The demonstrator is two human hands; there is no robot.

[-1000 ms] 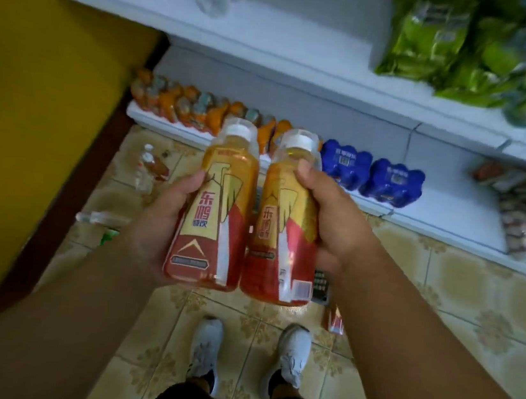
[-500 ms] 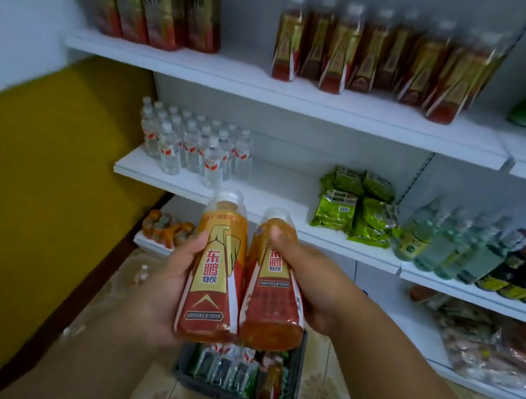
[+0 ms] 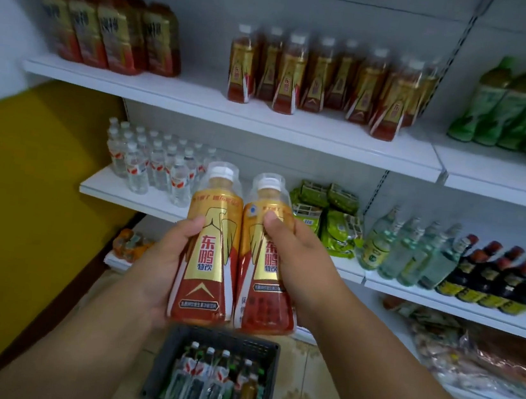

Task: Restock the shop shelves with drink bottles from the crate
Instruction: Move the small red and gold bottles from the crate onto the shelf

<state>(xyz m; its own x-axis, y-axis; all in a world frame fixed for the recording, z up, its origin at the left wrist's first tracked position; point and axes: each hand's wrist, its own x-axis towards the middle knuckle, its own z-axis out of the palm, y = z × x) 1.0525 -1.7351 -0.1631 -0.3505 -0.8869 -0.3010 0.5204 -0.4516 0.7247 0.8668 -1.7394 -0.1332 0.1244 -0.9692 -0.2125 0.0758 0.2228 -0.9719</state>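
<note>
Bottles of the gold-and-red energy drink are in hand, one each: the left hand (image 3: 161, 273) wraps its fingers round the back of the left bottle (image 3: 208, 249) with the thumb across the label, and the right hand (image 3: 296, 264) grips the right bottle (image 3: 267, 260) the same way, thumb pressed near its shoulder. The two bottles stand upright and touch side by side, held directly above the dark crate (image 3: 220, 337), which sits on the tiled floor with more drinks inside.

A second ago the view looked down at the floor and the lowest shelf; half a second ago it had lifted to the middle shelves; now it takes in the top shelf (image 3: 232, 115) well above the crate, where a row of matching gold-and-red bottles (image 3: 331, 74) stands. The hands have risen with the gaze while the grips look unchanged. That suggests the pick from the crate is done and the person is lining up the placement: the matching row up there is the likely destination, with bare shelf in front of it and to its left, beside a shrink-wrapped pack (image 3: 110, 28) of similar bottles. Neither bottle is on a shelf yet.
</note>
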